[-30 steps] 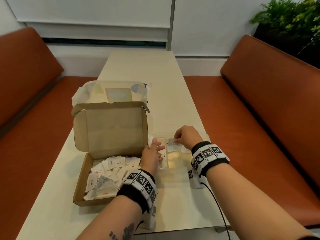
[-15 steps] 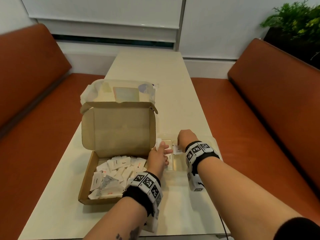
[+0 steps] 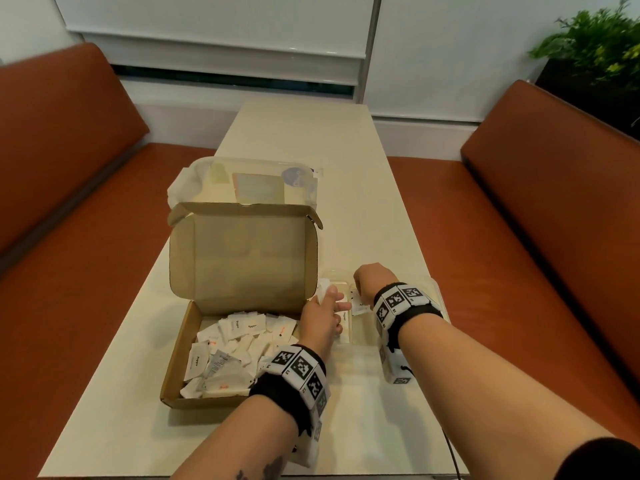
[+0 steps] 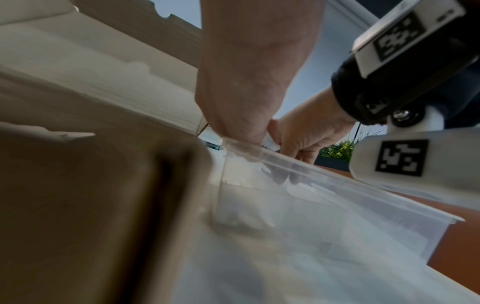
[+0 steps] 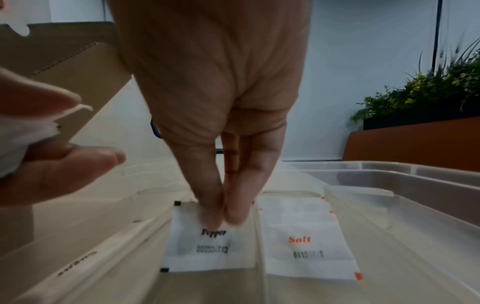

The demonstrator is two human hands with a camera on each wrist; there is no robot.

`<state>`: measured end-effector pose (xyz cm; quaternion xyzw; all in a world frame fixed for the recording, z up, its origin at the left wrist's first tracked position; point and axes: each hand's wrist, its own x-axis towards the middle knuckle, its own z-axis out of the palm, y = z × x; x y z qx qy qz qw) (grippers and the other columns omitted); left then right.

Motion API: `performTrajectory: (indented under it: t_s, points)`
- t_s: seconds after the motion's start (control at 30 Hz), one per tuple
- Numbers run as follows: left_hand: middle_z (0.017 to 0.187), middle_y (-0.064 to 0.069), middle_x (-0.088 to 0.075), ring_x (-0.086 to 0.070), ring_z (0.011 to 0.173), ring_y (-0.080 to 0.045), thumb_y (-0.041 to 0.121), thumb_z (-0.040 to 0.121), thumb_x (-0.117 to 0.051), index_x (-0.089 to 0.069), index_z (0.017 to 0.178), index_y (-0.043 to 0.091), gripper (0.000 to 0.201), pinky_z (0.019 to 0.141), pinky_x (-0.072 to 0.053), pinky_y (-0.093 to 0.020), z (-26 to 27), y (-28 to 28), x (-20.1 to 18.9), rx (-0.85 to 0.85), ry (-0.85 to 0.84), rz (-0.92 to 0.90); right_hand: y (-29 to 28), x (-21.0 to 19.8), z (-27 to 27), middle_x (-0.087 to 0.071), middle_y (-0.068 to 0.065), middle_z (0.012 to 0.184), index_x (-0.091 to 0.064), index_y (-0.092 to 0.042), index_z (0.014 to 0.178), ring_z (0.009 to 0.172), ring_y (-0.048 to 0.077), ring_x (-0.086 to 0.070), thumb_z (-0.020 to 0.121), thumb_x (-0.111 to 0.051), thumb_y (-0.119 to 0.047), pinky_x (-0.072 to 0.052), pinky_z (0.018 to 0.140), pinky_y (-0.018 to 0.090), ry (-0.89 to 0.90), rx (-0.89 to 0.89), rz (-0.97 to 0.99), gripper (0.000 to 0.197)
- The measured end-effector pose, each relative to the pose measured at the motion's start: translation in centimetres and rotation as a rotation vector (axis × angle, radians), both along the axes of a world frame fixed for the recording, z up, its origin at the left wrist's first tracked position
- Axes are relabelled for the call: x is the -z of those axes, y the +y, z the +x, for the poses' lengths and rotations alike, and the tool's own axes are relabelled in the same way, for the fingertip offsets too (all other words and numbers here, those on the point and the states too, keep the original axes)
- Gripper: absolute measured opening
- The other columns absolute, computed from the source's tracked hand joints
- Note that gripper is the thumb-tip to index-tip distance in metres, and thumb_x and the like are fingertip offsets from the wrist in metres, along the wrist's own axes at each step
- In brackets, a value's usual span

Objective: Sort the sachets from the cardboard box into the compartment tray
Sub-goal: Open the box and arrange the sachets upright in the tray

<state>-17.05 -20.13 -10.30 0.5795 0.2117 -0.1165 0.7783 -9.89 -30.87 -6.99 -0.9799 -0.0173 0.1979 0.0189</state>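
Both hands [image 3: 367, 283] pinch sachets [image 5: 207, 236] above a cream table [image 3: 311, 140] between orange benches [image 3: 519, 237].

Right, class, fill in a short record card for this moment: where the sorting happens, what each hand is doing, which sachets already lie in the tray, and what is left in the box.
Place: table between two orange benches
Box: cardboard box, lid up, many sachets inside
Tray: clear compartment tray, right of the box
Right hand: fingertips on the pepper sachet in one compartment
Next compartment: salt sachet
Left hand: holds white sachets over the tray
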Motion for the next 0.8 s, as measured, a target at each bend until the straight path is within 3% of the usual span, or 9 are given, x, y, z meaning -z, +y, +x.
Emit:
performTrajectory:
  t_s: [0.1, 0.23, 0.33, 0.6, 0.73, 0.8]
  points:
    - [0.081, -0.005, -0.066, -0.033, 0.047, -0.008, 0.03, 0.1, -0.044, -0.058, 0.104, 0.003, 0.031, 0.045, -0.031, -0.02, 0.0, 0.0, 0.0, 0.003, 0.002, 0.0, 0.1, 0.1, -0.2, -0.067, 0.011, 0.108, -0.066, -0.004, 0.104, 0.099, 0.027, -0.064, 0.086, -0.058, -0.003, -0.052, 0.083, 0.032, 0.027, -0.023, -0.01, 0.02]
    - [0.078, -0.004, -0.066, -0.033, 0.047, -0.008, 0.03, 0.1, -0.044, -0.058, 0.104, 0.002, 0.031, 0.044, -0.031, -0.02, -0.1, 0.0, -0.1, 0.004, -0.001, 0.004, 0.2, 0.3, -0.4, -0.068, 0.01, 0.104, -0.069, -0.006, 0.102, 0.096, 0.026, -0.065, 0.08, -0.068, -0.009, -0.054, 0.081, 0.032, 0.092, -0.026, -0.01, 0.023]
    - [0.08, -0.005, -0.066, -0.034, 0.047, -0.008, 0.03, 0.1, -0.044, -0.058, 0.104, 0.002, 0.032, 0.045, -0.032, -0.021, -0.1, 0.0, -0.1, 0.007, -0.005, 0.023, 0.1, 0.6, -0.6, -0.068, 0.01, 0.102, -0.068, -0.007, 0.101, 0.093, 0.026, -0.066, 0.081, -0.067, -0.012, -0.053, 0.076, 0.032, 0.075, -0.014, -0.003, 0.02]
    - [0.08, -0.006, -0.065, -0.035, 0.046, -0.007, 0.031, 0.101, -0.041, -0.058, 0.099, 0.005, 0.031, 0.044, -0.032, -0.02, -0.1, 0.0, -0.4, 0.022, 0.003, 0.027, -0.1, 0.2, -0.8, -0.069, 0.008, 0.106, -0.069, -0.009, 0.106, 0.097, 0.025, -0.065, 0.083, -0.066, -0.015, -0.054, 0.087, 0.036, 0.095, 0.02, 0.057, 0.024]
    - [0.079, -0.007, -0.063, -0.036, 0.048, -0.009, 0.03, 0.103, -0.034, -0.056, 0.096, 0.006, 0.033, 0.044, -0.033, -0.02, 0.3, 0.3, -0.9, 0.05, 0.076, -0.049, -0.2, -1.4, -1.4, -0.069, 0.009, 0.103, -0.071, -0.006, 0.1, 0.095, 0.023, -0.064, 0.084, -0.068, -0.014, -0.053, 0.088, 0.034, 0.015, 0.046, 0.203, 0.019]
    - [0.081, -0.008, -0.063, -0.039, 0.051, -0.011, 0.025, 0.103, -0.034, -0.056, 0.1, 0.004, 0.031, 0.047, -0.037, -0.022, 0.3, 0.5, -1.1, 0.046, 0.102, -0.115, -0.3, -2.4, -1.9, -0.071, 0.009, 0.093, -0.072, -0.006, 0.09, 0.083, 0.018, -0.063, 0.084, -0.066, -0.012, -0.054, 0.079, 0.029, -0.056, 0.073, 0.367, 0.01]
